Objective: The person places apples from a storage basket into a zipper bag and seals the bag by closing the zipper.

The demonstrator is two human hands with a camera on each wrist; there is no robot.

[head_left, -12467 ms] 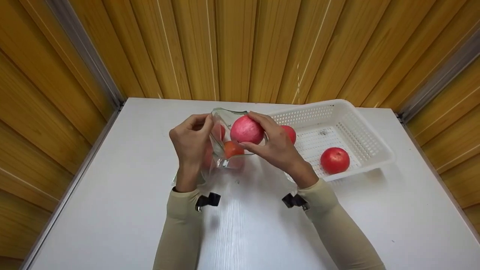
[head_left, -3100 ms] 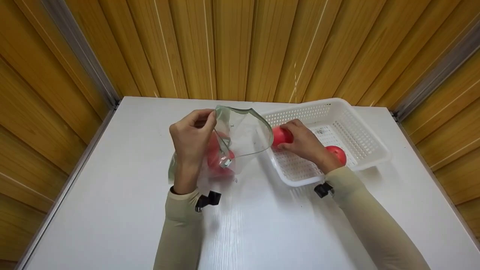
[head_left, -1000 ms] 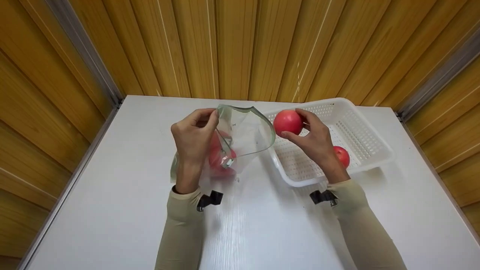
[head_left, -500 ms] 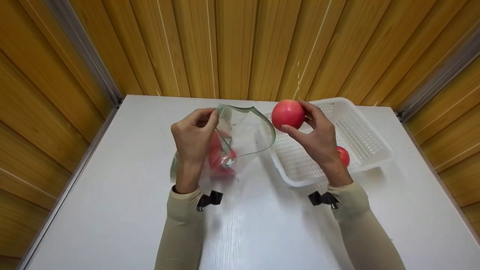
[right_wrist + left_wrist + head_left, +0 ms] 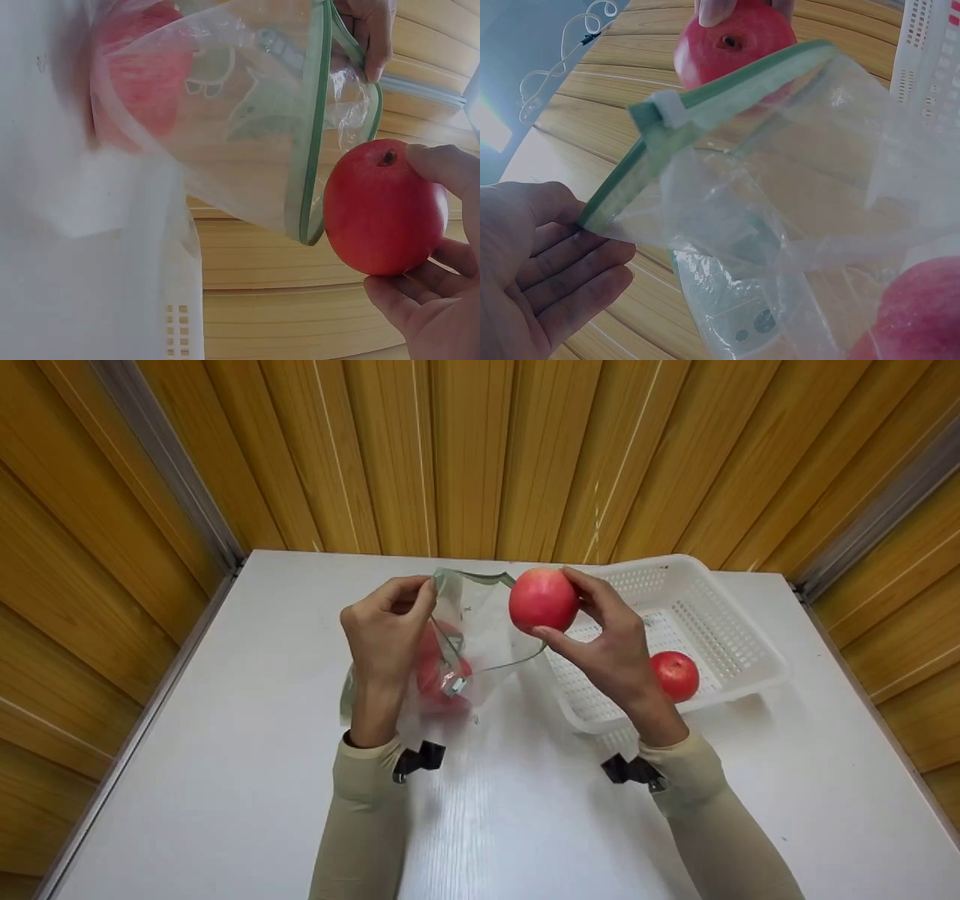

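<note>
My left hand (image 5: 386,637) pinches the top edge of a clear zip bag (image 5: 499,619) with a green seal strip. The bag's mouth gapes toward the right. Red apples (image 5: 441,679) lie inside, partly hidden by the hand and the plastic. Up at the mouth, my right hand (image 5: 619,652) grips another red apple (image 5: 541,600) between thumb and fingers. That apple overlaps the bag's right rim in the head view. In the right wrist view the held apple (image 5: 382,210) is right at the green strip. A white slider (image 5: 669,109) shows on the strip in the left wrist view.
A white plastic basket (image 5: 724,634) with perforated sides stands to the right, with one red apple (image 5: 677,679) in it. Both stand on a white table (image 5: 480,810). Wood-look panels (image 5: 472,457) close off the back and sides.
My right hand took an apple out of the basket, lifted it, and has moved it left to the bag's mouth. The left hand has kept its pinch on the bag, almost still.
</note>
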